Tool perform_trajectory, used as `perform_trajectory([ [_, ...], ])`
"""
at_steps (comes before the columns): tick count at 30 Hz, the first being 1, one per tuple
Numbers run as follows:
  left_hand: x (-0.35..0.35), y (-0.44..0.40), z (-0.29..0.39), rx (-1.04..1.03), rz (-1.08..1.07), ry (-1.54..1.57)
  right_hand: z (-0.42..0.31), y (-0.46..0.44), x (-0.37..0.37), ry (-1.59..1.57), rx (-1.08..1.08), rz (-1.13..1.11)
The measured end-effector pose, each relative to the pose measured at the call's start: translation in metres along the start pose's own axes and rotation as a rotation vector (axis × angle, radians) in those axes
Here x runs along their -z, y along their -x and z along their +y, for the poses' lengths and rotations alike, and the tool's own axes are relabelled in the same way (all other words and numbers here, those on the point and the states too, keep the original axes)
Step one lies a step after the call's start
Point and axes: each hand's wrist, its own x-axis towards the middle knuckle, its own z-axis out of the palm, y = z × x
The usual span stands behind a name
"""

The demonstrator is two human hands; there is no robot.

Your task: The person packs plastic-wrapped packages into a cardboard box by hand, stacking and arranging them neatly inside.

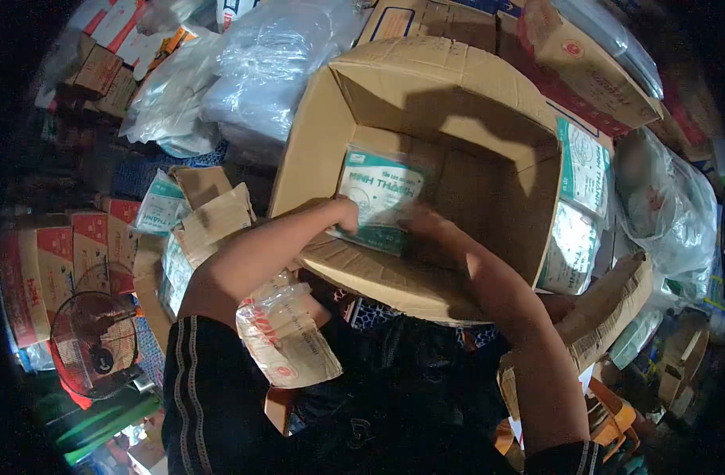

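Inside a large open cardboard box, a flat green-and-white plastic packet printed "MINH THANH" lies at the left part of the bottom. My left hand is at the packet's left edge, its fingers curled onto that edge. On the packet's right side is my right hand, smeared by motion, so its fingers cannot be made out. Similar packets stand outside the box on the right. More of them are in a smaller opened carton on the left.
Clear plastic-wrapped bundles lie behind the box at the left. A printed carton stands at the back right, above a clear plastic bag. A fan is at the lower left. Torn cardboard flaps stick up near my lap.
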Motion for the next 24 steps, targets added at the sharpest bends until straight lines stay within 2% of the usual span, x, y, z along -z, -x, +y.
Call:
perform_trajectory([
  [1,0.002,0.003,-0.001,0.019,0.025,0.086,0.004,-0.002,0.004,0.057,0.096,-0.023],
  [2,0.004,0.007,-0.001,0.038,0.049,0.173,0.006,-0.001,0.006,0.027,0.097,-0.009],
  [8,-0.003,-0.021,-0.009,0.038,0.325,0.468,0.001,0.010,0.064,-0.663,-0.115,0.262],
  [10,-0.011,-0.048,-0.014,0.017,0.506,0.641,0.000,0.014,0.082,-0.820,-0.129,0.328],
  [14,0.000,-0.067,-0.023,-0.111,0.806,0.754,-0.002,0.018,0.103,-0.984,-0.133,0.407],
  [15,0.014,-0.043,-0.014,-0.096,0.835,0.787,-0.001,0.017,0.099,-1.046,-0.105,0.455],
  [16,0.025,-0.025,-0.007,-0.082,0.864,0.820,-0.009,0.020,0.111,-1.000,-0.209,0.372],
  [19,0.035,-0.013,-0.008,-0.110,0.790,0.786,-0.012,0.021,0.120,-0.917,-0.394,0.196],
  [22,0.028,-0.008,-0.007,-0.123,0.521,0.549,0.003,0.012,0.095,-0.966,-0.343,0.181],
  [24,0.017,-0.005,-0.001,-0.076,0.487,0.264,-0.008,0.020,0.112,-0.934,-0.364,0.168],
])
